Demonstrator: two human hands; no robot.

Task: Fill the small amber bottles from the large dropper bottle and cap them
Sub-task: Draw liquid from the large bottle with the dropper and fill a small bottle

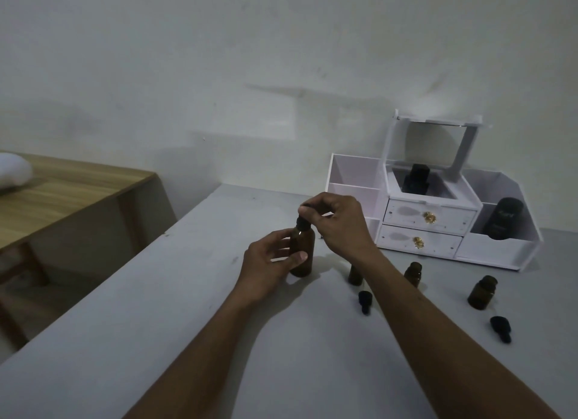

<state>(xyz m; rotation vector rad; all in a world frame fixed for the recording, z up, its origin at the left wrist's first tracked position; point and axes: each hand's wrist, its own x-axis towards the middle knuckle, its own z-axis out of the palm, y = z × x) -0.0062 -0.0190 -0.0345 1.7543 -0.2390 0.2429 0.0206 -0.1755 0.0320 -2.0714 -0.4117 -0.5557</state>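
Filling looks barely begun: left hand [269,262] grips the large dropper bottle [301,253] toward the tabletop's [187,340] far edge, right hand [337,221] pinches its dropper cap [302,221], while small amber bottles [482,292] rightward stand open, two loose caps [365,300] lying nearer the front edge.

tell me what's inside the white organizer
A black bottle stands in the right compartment of the white organizer, and a dark container sits in the middle tray below the mirror. Both drawers are closed, hiding their contents; the right hand covers part of the left compartments.
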